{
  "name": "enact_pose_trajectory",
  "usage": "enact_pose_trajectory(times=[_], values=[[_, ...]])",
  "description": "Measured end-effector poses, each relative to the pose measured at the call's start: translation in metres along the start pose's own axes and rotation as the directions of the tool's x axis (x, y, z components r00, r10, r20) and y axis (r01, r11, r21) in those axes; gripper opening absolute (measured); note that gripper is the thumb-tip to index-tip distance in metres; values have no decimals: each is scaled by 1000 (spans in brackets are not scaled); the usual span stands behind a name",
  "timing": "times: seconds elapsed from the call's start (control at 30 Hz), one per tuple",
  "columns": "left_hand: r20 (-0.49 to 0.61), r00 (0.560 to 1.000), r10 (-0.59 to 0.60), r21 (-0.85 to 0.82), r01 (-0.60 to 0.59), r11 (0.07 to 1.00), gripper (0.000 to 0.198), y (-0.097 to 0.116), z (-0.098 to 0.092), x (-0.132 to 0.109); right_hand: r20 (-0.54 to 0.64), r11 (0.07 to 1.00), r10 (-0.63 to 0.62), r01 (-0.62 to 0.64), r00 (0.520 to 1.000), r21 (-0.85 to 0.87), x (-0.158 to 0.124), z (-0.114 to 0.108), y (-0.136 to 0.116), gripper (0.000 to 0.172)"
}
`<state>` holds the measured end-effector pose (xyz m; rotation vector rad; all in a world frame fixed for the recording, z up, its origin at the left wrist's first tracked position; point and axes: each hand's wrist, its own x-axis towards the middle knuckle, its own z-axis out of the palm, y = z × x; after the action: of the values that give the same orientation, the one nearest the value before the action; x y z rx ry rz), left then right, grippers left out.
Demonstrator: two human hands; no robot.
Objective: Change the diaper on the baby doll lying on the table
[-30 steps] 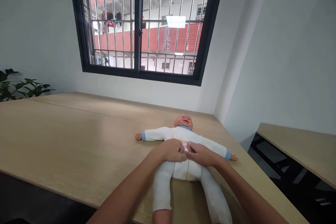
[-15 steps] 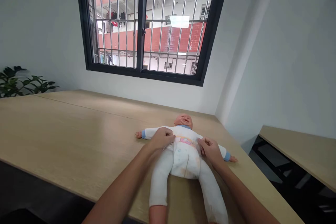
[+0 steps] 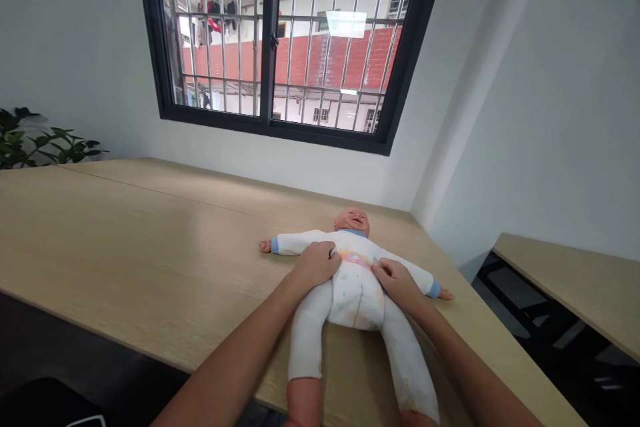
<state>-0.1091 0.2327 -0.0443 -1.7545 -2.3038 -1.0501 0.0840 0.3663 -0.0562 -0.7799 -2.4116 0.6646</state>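
Observation:
A baby doll (image 3: 353,221) in a white suit with blue cuffs lies on its back, arms spread and legs toward me. Around its hips is a white diaper (image 3: 356,300) with a pink and orange printed waistband. My left hand (image 3: 319,263) is closed at the waistband's left side, its fingers curled on the diaper's edge. At the opposite side my right hand (image 3: 397,280) pinches the diaper's edge between thumb and fingers. The fingertips of both hands are partly hidden, and the diaper's fastening tabs cannot be made out.
The doll rests on a light wooden table (image 3: 150,233), its feet near the front edge. A barred window (image 3: 270,123) is in the wall behind. To the right stands another wooden-topped table (image 3: 570,273); a leafy plant (image 3: 45,143) is at the far left.
My view has tilted slightly down. Both hands have moved a little inward along the waistband, toward the middle of the diaper. The doll lies as before.

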Motion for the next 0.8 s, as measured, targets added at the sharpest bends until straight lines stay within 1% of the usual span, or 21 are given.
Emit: enact_pose_trajectory(times=[0.03,0.1,0.17,0.2,0.27,0.33,0.4,0.47,0.5,0.53,0.57,0.63,0.67,0.8], values=[[-13,999,-35,51,35,998,20,-4,-3,1,7,1000,-8,8,1000,7,0,-2,0,38],[-38,989,-142,151,146,978,14,-15,-11,1,44,999,-11,9,999,38,1,-10,2,35],[-64,970,-234,222,243,944,4,-25,-21,0,102,998,18,-24,995,65,2,-20,5,34],[-74,963,-259,243,269,932,4,-30,-25,-1,135,997,41,-50,990,66,2,-25,7,32],[-107,960,-259,263,278,924,13,-35,-29,-3,205,995,84,-91,975,27,3,-35,15,30],[-146,967,-208,240,238,941,22,-36,-28,-2,265,990,136,-119,955,-79,2,-44,27,27],[-154,979,-130,144,153,978,26,-32,-23,-1,327,967,218,-159,919,-199,0,-51,41,27],[-142,988,-55,12,57,998,23,-26,-15,1,370,941,292,-197,882,-274,-1,-56,53,28],[-140,990,-24,-40,19,999,21,-24,-12,1,375,936,304,-201,876,-290,-1,-58,57,30],[-140,990,3,-76,-14,997,17,-21,-9,1,358,935,296,-191,886,-299,-1,-60,60,33],[-142,990,25,-99,-39,994,13,-19,-6,1,322,936,271,-171,907,-307,1,-61,62,37],[-140,989,50,-123,-68,990,8,-16,-4,0,234,938,204,-122,951,-323,4,-61,64,43],[-136,989,55,-129,-73,989,7,-15,-3,-1,198,940,177,-106,964,-324,6,-59,63,44],[-131,989,68,-132,-85,988,10,-19,1,0,135,946,113,-65,984,-317,10,-49,59,39]])
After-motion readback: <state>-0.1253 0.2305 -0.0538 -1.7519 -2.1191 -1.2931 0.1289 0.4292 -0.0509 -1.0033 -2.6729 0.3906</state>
